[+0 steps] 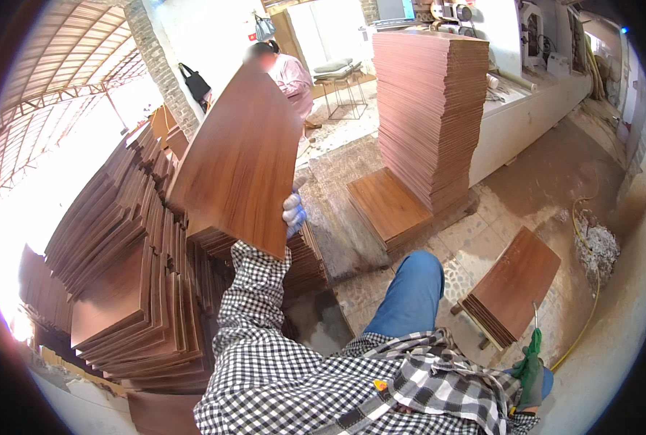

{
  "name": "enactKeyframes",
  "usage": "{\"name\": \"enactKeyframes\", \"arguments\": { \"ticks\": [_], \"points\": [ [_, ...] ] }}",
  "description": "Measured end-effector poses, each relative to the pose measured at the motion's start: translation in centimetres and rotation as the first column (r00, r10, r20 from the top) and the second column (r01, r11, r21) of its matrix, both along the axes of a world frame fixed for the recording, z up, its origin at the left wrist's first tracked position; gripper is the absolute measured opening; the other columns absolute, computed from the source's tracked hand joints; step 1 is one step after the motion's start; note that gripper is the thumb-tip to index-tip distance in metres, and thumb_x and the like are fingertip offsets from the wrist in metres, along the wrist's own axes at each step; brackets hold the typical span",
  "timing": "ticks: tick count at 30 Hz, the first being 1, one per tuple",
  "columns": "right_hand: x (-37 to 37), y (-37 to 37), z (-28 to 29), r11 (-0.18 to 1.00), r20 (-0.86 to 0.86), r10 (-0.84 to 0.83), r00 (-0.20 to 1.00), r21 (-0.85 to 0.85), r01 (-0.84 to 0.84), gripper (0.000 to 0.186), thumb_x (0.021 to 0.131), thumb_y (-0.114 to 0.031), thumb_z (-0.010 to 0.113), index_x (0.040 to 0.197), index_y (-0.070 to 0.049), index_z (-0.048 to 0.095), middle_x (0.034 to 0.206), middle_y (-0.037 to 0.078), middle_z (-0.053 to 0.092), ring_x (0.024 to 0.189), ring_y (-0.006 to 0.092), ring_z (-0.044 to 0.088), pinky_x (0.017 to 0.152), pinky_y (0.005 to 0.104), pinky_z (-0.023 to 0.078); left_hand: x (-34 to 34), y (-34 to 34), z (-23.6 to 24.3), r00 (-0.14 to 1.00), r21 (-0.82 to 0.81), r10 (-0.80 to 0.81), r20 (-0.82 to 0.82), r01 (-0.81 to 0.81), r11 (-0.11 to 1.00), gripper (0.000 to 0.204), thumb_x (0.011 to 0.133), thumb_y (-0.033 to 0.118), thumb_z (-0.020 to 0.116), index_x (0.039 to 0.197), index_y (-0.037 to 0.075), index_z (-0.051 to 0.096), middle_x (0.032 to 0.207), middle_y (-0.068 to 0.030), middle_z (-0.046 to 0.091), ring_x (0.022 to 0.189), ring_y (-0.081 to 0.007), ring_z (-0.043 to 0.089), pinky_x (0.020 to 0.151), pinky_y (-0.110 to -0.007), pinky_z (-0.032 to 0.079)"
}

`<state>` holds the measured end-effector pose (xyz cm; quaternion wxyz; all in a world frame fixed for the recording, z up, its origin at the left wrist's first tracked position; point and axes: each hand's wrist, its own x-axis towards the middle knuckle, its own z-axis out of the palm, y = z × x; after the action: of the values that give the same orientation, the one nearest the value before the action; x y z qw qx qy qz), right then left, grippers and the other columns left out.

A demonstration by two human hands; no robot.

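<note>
My left hand [294, 210], in a white and blue glove, is closed on the right edge of a brown wood-grain panel [239, 156]. The panel is raised and tilted above a pile of similar boards, and hides part of that pile. Low on the right, my right hand [532, 370] wears a green glove and grips what looks like an air blow gun, its thin metal nozzle [535, 313] pointing up. Just beyond that nozzle lies a short stack of brown panels [515, 283], resting on wooden supports near the floor.
Large leaning piles of brown boards [113, 297] fill the left side. Ahead rises a tall panel stack [428, 116], with a low stack [390, 203] before it. A yellow hose [593, 301] trails past a debris heap [597, 250]. A person [294, 80] is behind my raised panel.
</note>
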<state>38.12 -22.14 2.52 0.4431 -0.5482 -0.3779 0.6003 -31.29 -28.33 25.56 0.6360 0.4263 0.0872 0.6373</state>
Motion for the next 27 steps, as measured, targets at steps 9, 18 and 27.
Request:
{"name": "enactKeyframes", "arguments": {
  "ticks": [9, 18, 27],
  "points": [
    [0.3, -0.8, 0.6, 0.997, -0.004, 0.050, 0.999, -0.065, -0.051, 0.053, 0.103, -0.043, 0.062, 0.135, -0.001, 0.064, 0.079, 0.005, 0.066, 0.065, 0.0131, 0.059, 0.065, 0.0264, 0.050, -2.8, 1.8, -1.1, 0.980, -0.033, 0.172, -0.095, -0.176, 0.984, 0.055, 0.106, 0.039, 0.056, 0.144, 0.000, 0.048, 0.093, -0.0086, 0.064, 0.079, -0.0191, 0.065, 0.068, -0.032, 0.052],
    [1.2, -1.2, -0.7, 1.000, 0.048, -0.011, 0.999, 0.010, 0.011, 0.044, 0.105, -0.036, 0.060, 0.126, 0.002, 0.067, 0.075, 0.004, 0.065, 0.064, 0.0129, 0.060, 0.063, 0.0259, 0.049, -21.5, -4.8, 10.8, -0.655, 0.654, 0.228, -0.721, -0.751, -0.089, 0.051, 0.108, 0.042, 0.050, 0.131, 0.000, 0.065, 0.120, -0.0206, 0.072, 0.114, -0.0267, 0.065, 0.098, -0.038, 0.050],
    [1.3, -0.4, -1.5, 0.995, 0.014, 0.092, 0.996, 0.029, -0.092, 0.048, 0.108, -0.038, 0.055, 0.131, 0.003, 0.063, 0.081, 0.003, 0.065, 0.072, 0.0113, 0.059, 0.069, 0.0258, 0.048, -38.3, -15.1, 10.1, -0.802, 0.748, -0.555, -0.223, -0.506, 0.430, 0.048, 0.108, 0.039, 0.036, 0.130, 0.009, 0.066, 0.125, -0.0255, 0.067, 0.123, -0.0390, 0.062, 0.104, -0.047, 0.049]
  ]
}}
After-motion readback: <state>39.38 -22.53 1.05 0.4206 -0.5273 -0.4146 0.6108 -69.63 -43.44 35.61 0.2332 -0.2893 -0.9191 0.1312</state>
